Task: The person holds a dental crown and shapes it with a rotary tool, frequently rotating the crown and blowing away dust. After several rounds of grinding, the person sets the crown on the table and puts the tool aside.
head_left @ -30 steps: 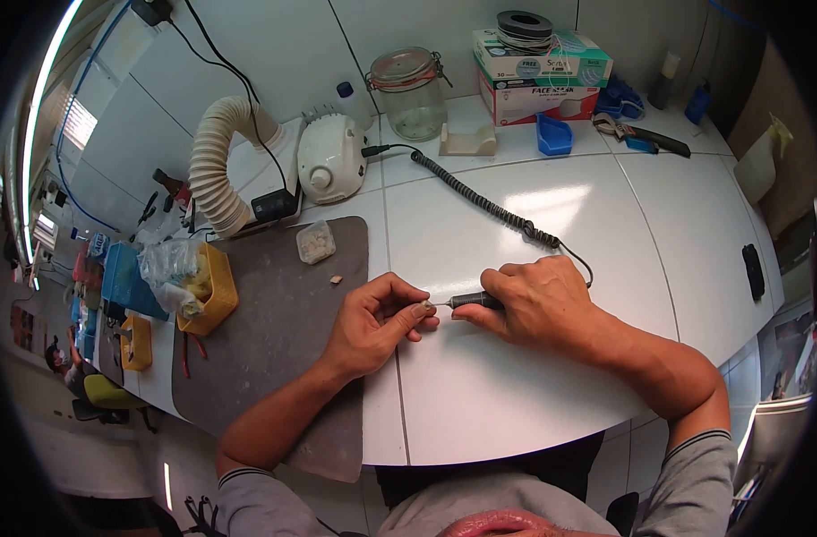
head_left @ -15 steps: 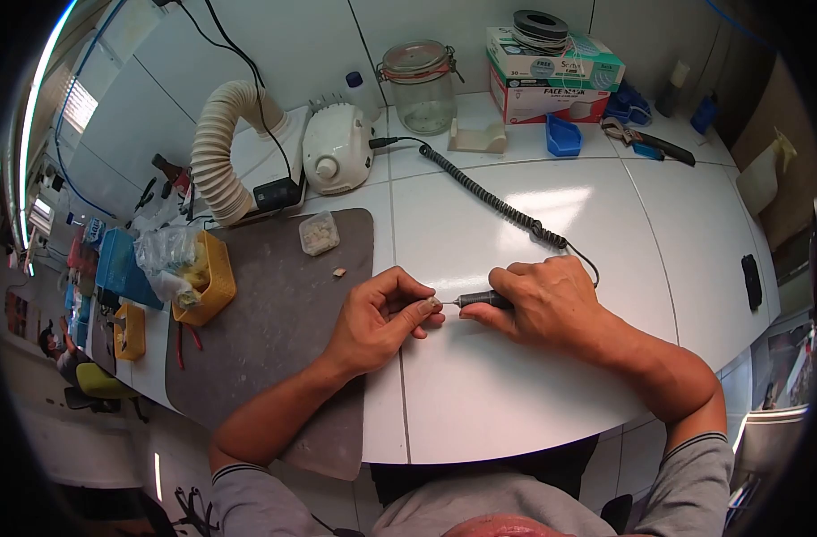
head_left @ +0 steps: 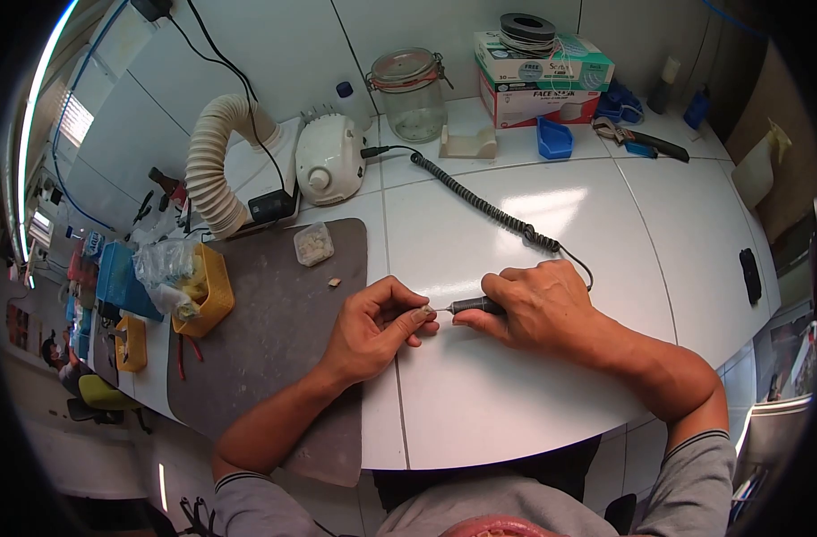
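My left hand (head_left: 365, 333) pinches a small pale piece (head_left: 427, 311) between thumb and fingertips; its exact kind is too small to make out. A dark rotary tool handpiece (head_left: 476, 305) lies in the closed grip of my right hand (head_left: 544, 309). Its thin metal bit points left and meets the piece, or comes very near it. From the handpiece a black coiled cord (head_left: 482, 206) runs back to a white control unit (head_left: 330, 161) with a round knob. Left of my hands, a small clear box (head_left: 314, 243) of pale pieces and a loose fragment (head_left: 335, 282) rest on the grey mat (head_left: 274, 367).
A ribbed white hose (head_left: 213, 166) curves down beside the control unit. Yellow basket (head_left: 213, 300) and blue bin (head_left: 126, 279) stand left. Behind are a glass jar (head_left: 410, 103), face mask boxes (head_left: 543, 103), a blue tray (head_left: 554, 140) and an adjustable wrench (head_left: 611, 132).
The camera view has shifted slightly, so the bench things sit a little lower and further left. Both hands keep the same hold on the piece and the handpiece.
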A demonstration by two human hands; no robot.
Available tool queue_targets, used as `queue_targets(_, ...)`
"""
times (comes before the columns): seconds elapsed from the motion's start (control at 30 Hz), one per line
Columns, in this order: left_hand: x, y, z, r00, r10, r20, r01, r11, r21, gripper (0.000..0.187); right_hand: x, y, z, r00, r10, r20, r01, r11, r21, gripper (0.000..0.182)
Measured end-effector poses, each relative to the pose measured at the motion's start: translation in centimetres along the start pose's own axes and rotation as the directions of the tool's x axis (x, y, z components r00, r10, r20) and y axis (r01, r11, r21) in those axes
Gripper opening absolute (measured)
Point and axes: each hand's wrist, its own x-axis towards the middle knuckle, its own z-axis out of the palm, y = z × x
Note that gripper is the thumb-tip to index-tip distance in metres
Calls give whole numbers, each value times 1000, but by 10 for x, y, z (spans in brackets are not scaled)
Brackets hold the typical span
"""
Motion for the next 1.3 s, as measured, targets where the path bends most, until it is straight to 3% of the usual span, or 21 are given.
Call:
queue_targets(1.0, -1, 1, 0, 1000, -9, 8, 9, 1000, 17, 12, 2, 6, 5, 997, -55, -45, 55, 998, 15, 68)
queue_targets(1.3, -2, -2, -1, 999, 5, 32, -5, 1000, -11, 23, 3, 8, 6, 999, -37, -11, 37, 999, 16, 72)
